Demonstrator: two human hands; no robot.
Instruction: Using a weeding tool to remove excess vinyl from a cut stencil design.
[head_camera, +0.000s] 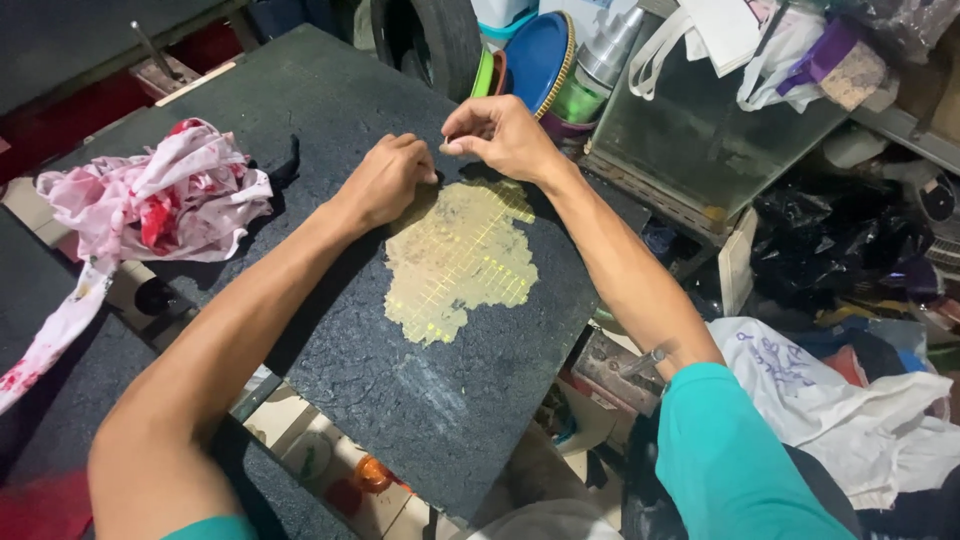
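We're looking straight down at a dark, rough-coated panel (330, 130) tilted across the workspace, and in its middle sits a bare yellowish patch (460, 262) with a grid pattern, where the black coating is gone. The patch runs long from the far edge, where both hands work, back toward us.

Our right hand (500, 135) sits at the patch's far tip, thumb and fingertips pinched together on something small at the coating's edge; what exactly sits in that pinch is too small for us to tell. Our left hand (385, 180) is curled into a loose fist, knuckles pressed on the panel just beside the patch's upper left corner, holding nothing we can see.

So both hands meet at the far end, the right one slightly beyond and nearer the edge. The intact black coating lies all around the patch. A red-and-white rag (150, 195) lies well apart on the left.
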